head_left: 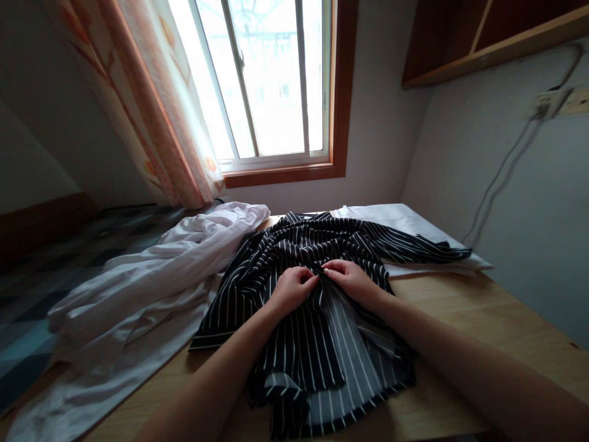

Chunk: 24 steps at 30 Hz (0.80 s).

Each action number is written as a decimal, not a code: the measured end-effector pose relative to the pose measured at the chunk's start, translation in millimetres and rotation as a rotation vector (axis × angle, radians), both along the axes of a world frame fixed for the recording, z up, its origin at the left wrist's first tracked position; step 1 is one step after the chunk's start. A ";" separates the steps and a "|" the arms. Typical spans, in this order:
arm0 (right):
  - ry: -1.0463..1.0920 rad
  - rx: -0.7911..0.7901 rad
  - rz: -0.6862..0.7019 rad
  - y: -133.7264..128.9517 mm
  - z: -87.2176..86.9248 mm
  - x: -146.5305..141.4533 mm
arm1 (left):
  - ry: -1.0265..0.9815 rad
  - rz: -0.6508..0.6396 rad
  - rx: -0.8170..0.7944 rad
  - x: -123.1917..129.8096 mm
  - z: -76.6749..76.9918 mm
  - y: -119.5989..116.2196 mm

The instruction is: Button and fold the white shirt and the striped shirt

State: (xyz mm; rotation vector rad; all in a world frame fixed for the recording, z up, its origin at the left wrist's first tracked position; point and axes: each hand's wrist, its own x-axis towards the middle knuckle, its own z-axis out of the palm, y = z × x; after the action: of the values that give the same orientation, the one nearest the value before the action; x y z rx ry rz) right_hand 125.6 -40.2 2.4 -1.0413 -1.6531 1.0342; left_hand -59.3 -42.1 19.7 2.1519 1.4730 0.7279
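Far to the left of the fingers (301,271) lies a dark, checked cloth cover (27,294). Beyond and to the left of the fingers hangs an orange-and-cream curtain with a flower print (151,104), its lower end just above the rear of a long, crumpled white cloth (151,270). This cloth extends along the left of the fingers and forward of them, touching the left side of the shirt described below. Straight beyond the fingers, a bright sliding window (271,80) is set in a reddish-brown wooden frame (343,92).

The left hand (289,288) rests on a black, white-striped fabric shirt (306,331), its thumb and fingers pressed together on the shirt's front. The shirt lies spread directly beneath the fingers on a pale wooden worktop (464,301); its hem is on the near side, where the greyer inner face shows. The right hand (354,282), just beside the left, pinches the same front between thumb and fingers; any small fastening there is hidden.

To the right of the fingers, one shirt sleeve stretches over a flat, folded white cloth (409,218). Farther right and higher are a brown wooden shelf unit (451,70), a thin cable (499,169) and a wall socket (547,105).
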 end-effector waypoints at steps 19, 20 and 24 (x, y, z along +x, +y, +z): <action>-0.069 0.078 -0.055 -0.1 0.7 2.5 | -0.337 0.002 -0.134 3.5 -4.2 0.0; -0.066 0.072 -0.064 0.1 1.0 2.9 | -0.332 0.001 -0.141 4.1 -4.0 -0.4; -0.028 0.053 -0.037 0.0 1.2 3.7 | -0.333 0.000 -0.143 5.4 -3.3 -1.0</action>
State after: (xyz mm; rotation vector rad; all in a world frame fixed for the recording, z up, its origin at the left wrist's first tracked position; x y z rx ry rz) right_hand 129.3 -40.2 3.6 -1.0521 -1.6691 0.9511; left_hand -53.9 -43.1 16.4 1.8209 1.3065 0.9023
